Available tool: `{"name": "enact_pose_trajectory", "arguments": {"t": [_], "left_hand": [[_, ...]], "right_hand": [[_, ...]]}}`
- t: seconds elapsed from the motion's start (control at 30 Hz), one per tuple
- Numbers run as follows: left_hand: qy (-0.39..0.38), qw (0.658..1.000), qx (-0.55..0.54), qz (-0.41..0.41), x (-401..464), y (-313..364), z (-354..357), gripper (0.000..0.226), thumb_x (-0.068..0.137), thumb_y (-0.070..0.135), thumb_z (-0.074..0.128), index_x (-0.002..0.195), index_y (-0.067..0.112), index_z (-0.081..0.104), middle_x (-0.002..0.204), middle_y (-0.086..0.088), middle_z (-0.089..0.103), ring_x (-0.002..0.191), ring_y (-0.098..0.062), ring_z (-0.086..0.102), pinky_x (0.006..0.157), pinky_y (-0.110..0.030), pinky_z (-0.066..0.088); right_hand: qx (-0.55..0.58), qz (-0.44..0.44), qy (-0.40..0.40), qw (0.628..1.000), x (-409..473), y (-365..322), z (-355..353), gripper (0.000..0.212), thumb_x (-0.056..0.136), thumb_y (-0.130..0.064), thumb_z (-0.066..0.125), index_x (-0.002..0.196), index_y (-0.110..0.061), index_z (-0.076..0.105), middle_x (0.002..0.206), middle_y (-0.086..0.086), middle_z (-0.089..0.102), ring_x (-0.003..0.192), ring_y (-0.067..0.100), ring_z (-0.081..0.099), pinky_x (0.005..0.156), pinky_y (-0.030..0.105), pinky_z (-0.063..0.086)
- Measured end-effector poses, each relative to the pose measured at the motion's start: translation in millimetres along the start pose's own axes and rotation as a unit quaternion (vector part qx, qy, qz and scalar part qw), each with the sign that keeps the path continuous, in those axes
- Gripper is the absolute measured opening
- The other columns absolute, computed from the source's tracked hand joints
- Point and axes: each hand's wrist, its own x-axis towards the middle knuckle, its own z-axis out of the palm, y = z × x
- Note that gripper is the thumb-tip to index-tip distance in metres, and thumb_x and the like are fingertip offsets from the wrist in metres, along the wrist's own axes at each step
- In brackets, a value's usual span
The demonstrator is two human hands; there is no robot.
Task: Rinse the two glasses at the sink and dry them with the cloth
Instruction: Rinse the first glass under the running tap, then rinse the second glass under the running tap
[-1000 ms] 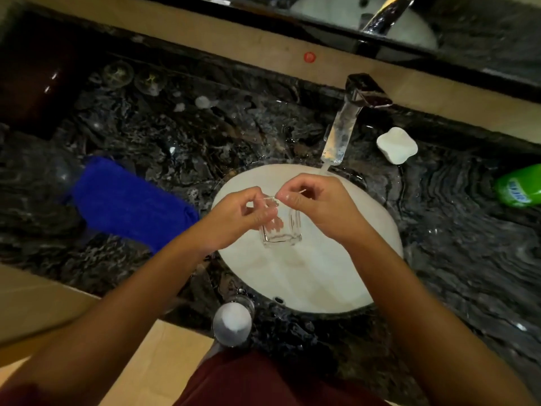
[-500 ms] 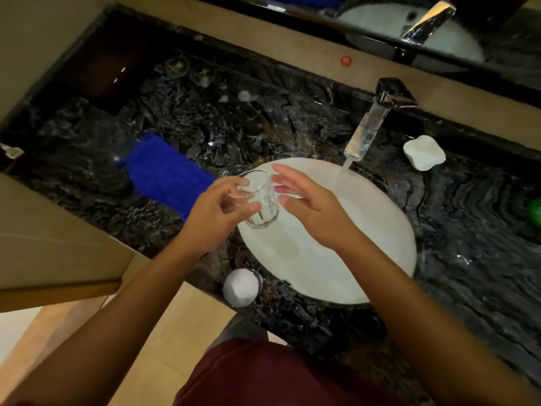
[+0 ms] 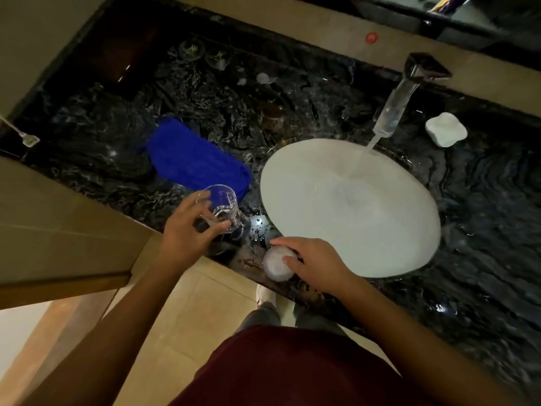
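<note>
Clear faceted glass [image 3: 222, 209] gripped in L hand [image 3: 187, 230] left of round white sink [image 3: 292, 183], R hand [image 3: 313, 265] fingers curled on frosted glass [image 3: 276, 266] at sink's near rim, fuzzy blue cloth [image 3: 196, 159] beyond.

At centre left of the frame, the left hand [image 3: 187, 232] grips a clear glass [image 3: 223, 207] over the dark marble counter [image 3: 117, 148], just below the blue cloth [image 3: 196, 159]. Lower centre, the right hand [image 3: 314, 263] curls around a second glass [image 3: 277, 266], which looks whitish and stands at the counter's front edge. Water runs from the tap [image 3: 398, 104] at upper right into the white sink [image 3: 380, 244]. A white soap dish [image 3: 445, 129] sits right of the tap.
</note>
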Motion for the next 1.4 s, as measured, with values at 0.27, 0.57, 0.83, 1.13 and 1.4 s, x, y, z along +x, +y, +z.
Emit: {"name": "enact_pose_trajectory", "arguments": {"t": [0.27, 0.57, 0.83, 1.13, 1.4], "left_hand": [[-0.054, 0.998, 0.011, -0.014, -28.6, -35.2, 4.7, 0.022, 0.081, 0.031, 0.086, 0.082, 0.015, 0.071, 0.152, 0.0, 0.052, 0.135, -0.015, 0.055, 0.108, -0.035, 0.047], [-0.042, 0.999, -0.016, 0.014, -34.3, -52.8, 17.2, 0.027, 0.08, 0.035, 0.083, 0.08, 0.014, 0.068, 0.153, 0.001, 0.051, 0.136, -0.016, 0.055, 0.11, -0.039, 0.048], [-0.059, 0.998, 0.021, 0.015, -35.9, -59.7, 15.9, 0.024, 0.078, 0.03, 0.087, 0.078, 0.016, 0.068, 0.153, 0.0, 0.051, 0.138, -0.012, 0.052, 0.109, -0.028, 0.043], [-0.03, 0.993, 0.057, 0.101, -36.8, -29.3, 8.8, 0.062, 0.084, 0.061, 0.071, 0.123, 0.014, 0.066, 0.159, -0.01, 0.041, 0.148, -0.027, 0.04, 0.118, -0.047, 0.039], [-0.192, 0.971, -0.009, 0.145, -54.6, 33.4, 63.8, 0.105, 0.079, 0.068, 0.076, 0.16, 0.018, 0.03, 0.164, 0.0, 0.037, 0.152, -0.013, 0.032, 0.123, -0.041, 0.033]], "right_hand": [[-0.01, 0.029, 0.063, 0.998, -0.1, -8.6, 8.2, 0.043, 0.099, -0.014, 0.059, 0.131, -0.041, 0.069, 0.136, -0.012, 0.069, 0.12, 0.019, 0.067, 0.101, 0.036, 0.051], [-0.031, 0.055, 0.066, 0.996, 2.0, -12.5, 11.0, 0.037, 0.099, -0.017, 0.059, 0.128, -0.036, 0.07, 0.13, -0.01, 0.073, 0.112, 0.021, 0.07, 0.097, 0.038, 0.053], [-0.029, 0.077, 0.061, 0.995, 2.0, -15.3, 10.7, 0.033, 0.1, -0.018, 0.059, 0.129, -0.03, 0.071, 0.131, -0.008, 0.072, 0.115, 0.02, 0.069, 0.098, 0.034, 0.051], [-0.005, 0.078, 0.097, 0.992, -1.1, -15.8, 13.9, 0.03, 0.101, -0.018, 0.061, 0.127, -0.028, 0.074, 0.129, -0.006, 0.074, 0.114, 0.02, 0.07, 0.103, 0.038, 0.052], [0.235, 0.137, 0.178, 0.946, -9.4, -20.4, -8.2, 0.025, 0.095, -0.007, 0.068, 0.11, -0.023, 0.079, 0.106, 0.001, 0.081, 0.1, 0.014, 0.076, 0.096, 0.044, 0.06]]}}
